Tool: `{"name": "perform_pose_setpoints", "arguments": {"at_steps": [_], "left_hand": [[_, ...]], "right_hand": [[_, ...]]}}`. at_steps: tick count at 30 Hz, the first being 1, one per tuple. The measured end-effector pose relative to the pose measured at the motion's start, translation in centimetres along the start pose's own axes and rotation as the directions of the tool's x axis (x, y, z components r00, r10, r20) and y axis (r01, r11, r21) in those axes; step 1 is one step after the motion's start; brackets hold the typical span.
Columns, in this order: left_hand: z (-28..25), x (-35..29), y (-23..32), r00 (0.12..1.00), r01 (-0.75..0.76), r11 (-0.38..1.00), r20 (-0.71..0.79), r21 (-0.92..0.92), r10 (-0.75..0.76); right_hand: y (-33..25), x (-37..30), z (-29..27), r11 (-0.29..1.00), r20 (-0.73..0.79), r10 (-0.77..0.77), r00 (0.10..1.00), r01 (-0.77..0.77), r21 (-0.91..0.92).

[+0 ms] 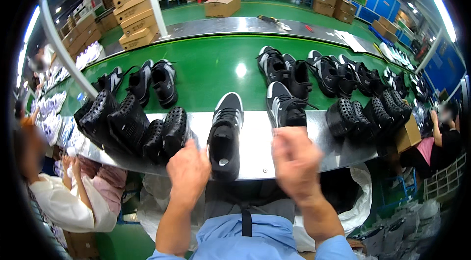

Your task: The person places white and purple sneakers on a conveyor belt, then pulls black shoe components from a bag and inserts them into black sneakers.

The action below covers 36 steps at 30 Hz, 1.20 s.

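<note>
A black sneaker (224,135) with a grey-white toe rim stands on the metal ledge in front of me, its toe pointing away and its collar open. My left hand (189,169) is beside its left heel, fingers curled and slightly blurred; whatever they hold, if anything, is hidden. To the right, a matching sneaker (285,105) reaches from the green belt onto the ledge. At its heel is my right hand (298,162), curled closed and smeared by motion, covering the heel. I cannot make out anything in its fingers. Black perforated plastic pieces (174,130) stand next to my left hand.
More black sneakers (164,83) rest on the green belt (211,63) left and right. Further perforated black pieces (343,117) line the ledge (255,159) at right. A co-worker (73,196) sits close at left, another (439,137) at right. Cartons (135,14) are stacked beyond the belt.
</note>
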<state>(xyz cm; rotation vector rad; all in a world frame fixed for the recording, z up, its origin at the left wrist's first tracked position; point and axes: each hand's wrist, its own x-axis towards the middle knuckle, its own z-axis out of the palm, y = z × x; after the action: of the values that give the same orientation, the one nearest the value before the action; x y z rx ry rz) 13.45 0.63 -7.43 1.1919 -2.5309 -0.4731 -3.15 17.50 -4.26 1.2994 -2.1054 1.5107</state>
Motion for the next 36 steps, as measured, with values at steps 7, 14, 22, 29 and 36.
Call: {"name": "perform_pose_setpoints", "arguments": {"at_steps": [7, 14, 22, 29, 36], "left_hand": [[1.8, 1.2, 12.2, 0.812, -0.576, 0.8, -0.234, -0.168, 0.535], [6.1, 5.2, 14.0, 0.92, -0.372, 0.928, 0.143, 0.027, 0.365], [6.3, 5.6, 15.0, 0.941, -0.275, 0.961, 0.2, -0.016, 0.273], [6.9, 6.1, 14.7, 0.946, -0.261, 0.965, 0.201, 0.005, 0.255], [7.3, 6.9, 14.3, 0.96, -0.201, 0.976, 0.182, -0.08, 0.213]], "right_hand": [[9.5, -0.9, -1.5, 0.588, 0.156, 0.773, 0.614, -0.787, 0.184], [8.1, -7.3, 6.4, 0.372, 0.201, 0.703, 0.682, -0.594, 0.713], [11.3, -6.7, 1.9, -0.007, 0.187, 0.816, 0.547, -0.315, 0.949], [13.1, -3.7, 0.4, -0.056, 0.342, 0.701, 0.626, -0.429, 0.901], [13.2, -5.0, 1.7, -0.111, 0.381, 0.743, 0.55, -0.46, 0.881]]}}
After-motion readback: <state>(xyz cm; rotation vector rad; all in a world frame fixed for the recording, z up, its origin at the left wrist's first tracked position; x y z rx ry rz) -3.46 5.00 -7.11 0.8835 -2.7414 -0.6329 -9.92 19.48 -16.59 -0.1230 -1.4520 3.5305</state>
